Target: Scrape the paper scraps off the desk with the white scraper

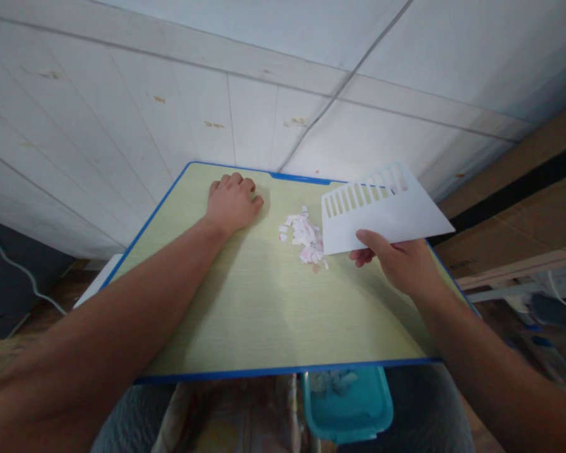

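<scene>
My right hand [400, 261] pinches the near edge of a white sheet [382, 217], thumb on top and fingers below. A row of narrow slots runs along the sheet's far side, and it is held tilted above the table. Its left corner is beside a small heap of torn pale pink and white paper bits [305, 234]; I cannot tell whether it touches them. To the left of the heap, my left hand [233, 201] rests on the tabletop with its fingers bent and the thumb apart. Nothing shows in it, though its fingertips are hidden.
The pale yellow table [264, 314] has a blue rim and stands against a white panelled wall [193, 113]. A turquoise tub [349, 409] with pale scraps inside sits below the front edge. Cardboard boxes [523, 220] stand at right. A grey cable [330, 100] runs down the wall.
</scene>
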Tool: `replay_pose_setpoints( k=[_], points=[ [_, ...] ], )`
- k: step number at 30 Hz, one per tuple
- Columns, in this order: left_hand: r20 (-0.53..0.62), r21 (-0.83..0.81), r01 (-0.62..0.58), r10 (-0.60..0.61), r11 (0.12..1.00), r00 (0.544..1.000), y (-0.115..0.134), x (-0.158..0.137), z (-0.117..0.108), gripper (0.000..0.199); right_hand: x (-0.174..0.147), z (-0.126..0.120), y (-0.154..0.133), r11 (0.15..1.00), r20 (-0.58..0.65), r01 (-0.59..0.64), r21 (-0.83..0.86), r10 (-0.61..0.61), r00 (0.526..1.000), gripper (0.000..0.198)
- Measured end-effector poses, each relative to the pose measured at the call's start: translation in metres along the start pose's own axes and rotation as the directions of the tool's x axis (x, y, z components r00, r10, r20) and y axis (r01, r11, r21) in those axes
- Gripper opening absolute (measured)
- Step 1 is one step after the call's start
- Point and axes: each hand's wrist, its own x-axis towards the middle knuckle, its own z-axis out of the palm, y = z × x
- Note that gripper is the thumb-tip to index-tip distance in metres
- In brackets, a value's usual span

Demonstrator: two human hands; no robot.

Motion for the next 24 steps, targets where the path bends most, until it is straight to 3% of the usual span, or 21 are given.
replay_pose_setpoints(
  k=[5, 15, 24],
  points=[
    [0.005, -0.021, 0.016, -0.016, 1.000, 1.000, 0.001, 0.001, 0.000, 0.049, -0.040, 0.004, 0.012, 0.998, -0.111, -0.035, 0.049, 0.040, 0.993, 0.038],
    [0.018, -0.012, 0.011, -0.011, 1.000, 1.000, 0.002, 0.002, 0.000, 0.048, -0.070, 0.015, 0.016, 0.999, -0.009, 0.011, -0.030, -0.012, 1.000, 0.049],
    [0.044, -0.024, 0.004, -0.003, 1.000, 0.999, 0.000, -0.001, -0.002, 0.043, -0.105, 0.024, 0.016, 0.997, -0.131, -0.002, -0.076, -0.008, 0.991, 0.047]
  ],
)
